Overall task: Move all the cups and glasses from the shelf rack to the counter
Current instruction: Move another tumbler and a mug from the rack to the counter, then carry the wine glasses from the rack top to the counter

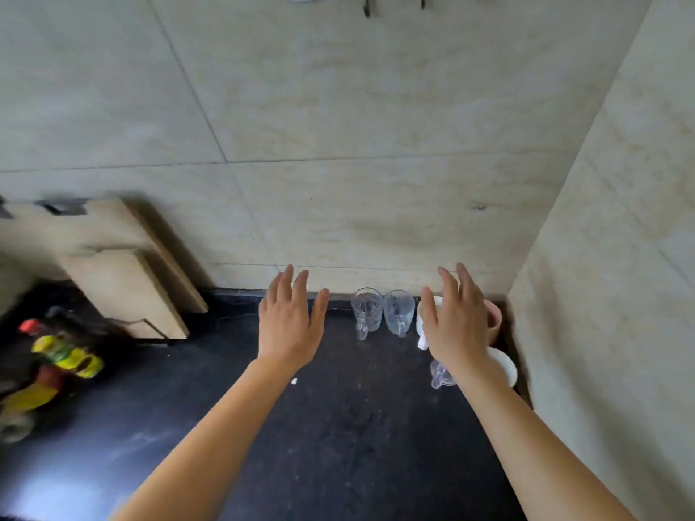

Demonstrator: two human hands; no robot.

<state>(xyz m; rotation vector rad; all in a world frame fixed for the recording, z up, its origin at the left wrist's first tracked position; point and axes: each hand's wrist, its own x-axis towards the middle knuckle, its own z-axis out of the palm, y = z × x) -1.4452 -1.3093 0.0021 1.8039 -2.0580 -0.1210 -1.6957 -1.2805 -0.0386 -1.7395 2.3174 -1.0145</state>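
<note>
My left hand (291, 325) and right hand (457, 327) hover flat, fingers spread, holding nothing, above the dark speckled counter (338, 426). Under my right wrist sit a small clear glass (440, 374) and a white cup (506, 366). Farther back, along the tiled wall (338, 126), stand two ribbed glass mugs (381, 312), a cream cup (427, 319) and a pink cup (494, 319), I think tucked there to keep the front clear; no shelf rack shows.

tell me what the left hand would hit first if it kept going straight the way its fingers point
Most likely the tiled wall. The left hand is open, fingers aimed forward over bare black counter, and nothing stands between fingertips and wall. The nearest glass mug sits off to its right, outside that line, though depth is hard to judge.
</note>
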